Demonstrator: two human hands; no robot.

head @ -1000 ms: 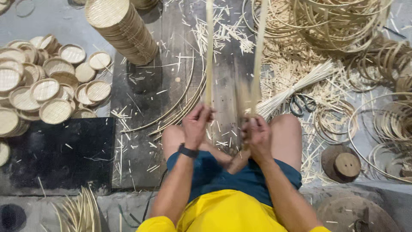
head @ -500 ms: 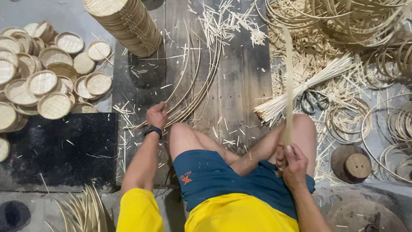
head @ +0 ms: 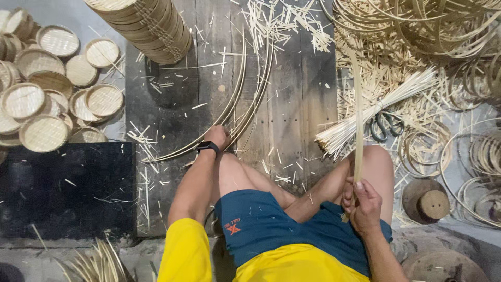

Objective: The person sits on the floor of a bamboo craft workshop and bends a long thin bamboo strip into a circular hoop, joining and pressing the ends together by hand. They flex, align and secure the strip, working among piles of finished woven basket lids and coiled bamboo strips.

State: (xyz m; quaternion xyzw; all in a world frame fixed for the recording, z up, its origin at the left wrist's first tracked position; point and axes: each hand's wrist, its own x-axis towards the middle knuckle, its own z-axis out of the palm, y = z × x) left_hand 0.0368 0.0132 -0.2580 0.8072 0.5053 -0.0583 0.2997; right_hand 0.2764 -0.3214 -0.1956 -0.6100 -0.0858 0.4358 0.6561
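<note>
- The right hand [head: 361, 204] is closed around the lower end of a long flat bamboo strip [head: 358, 120], which stands upright from beside the right knee toward the far edge of the floor.
- The left hand [head: 218, 137], a dark watch [head: 207, 147] on its wrist, reaches down to the curved bamboo strips [head: 245, 99] lying on the wooden boards [head: 292, 94]; its fingers rest on their near ends, but whether they are closed on them cannot be told.
- These curved strips sweep from the hand toward the far edge of the boards.
- A tied bundle of thin sticks [head: 376, 112] lies just right of the upright strip, with scissors [head: 385, 125] beside it.
- A tall stack of woven trays [head: 146, 23] stands at the boards' far left corner.
- Loose round woven lids [head: 47, 99] lie heaped on the floor to the left.
- Coiled bamboo rings [head: 480, 156] lie along the right edge.
</note>
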